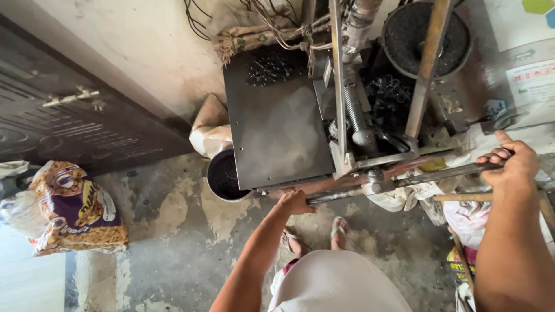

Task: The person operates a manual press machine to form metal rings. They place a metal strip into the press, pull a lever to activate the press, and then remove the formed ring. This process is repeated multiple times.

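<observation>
Item, far to the left of both hands: a printed sack (pixel 75 211) of brown and purple, slumped on the concrete floor (pixel 173 242) beside a dark metal door (pixel 69 121).

Item, just left of and above the left hand: a round black bucket (pixel 224 176) holding dark granular matter, set under the edge of a flat steel plate (pixel 274 124) on the hand-worked press (pixel 358 110).

Item, left hand (pixel 295 202): closed round the near end of the long steel lever bar (pixel 399 180), fingers curled under.

Item, between the hands: the bar ran across the frame, with the coiled spring and upright posts directly above it.

Item, right hand (pixel 511 164): wrapped shut on the far end of the same bar.

Judgement: the lever stroke appeared to be in hand; the next move would call for an even pull from both hands together, feet kept clear below.
</observation>
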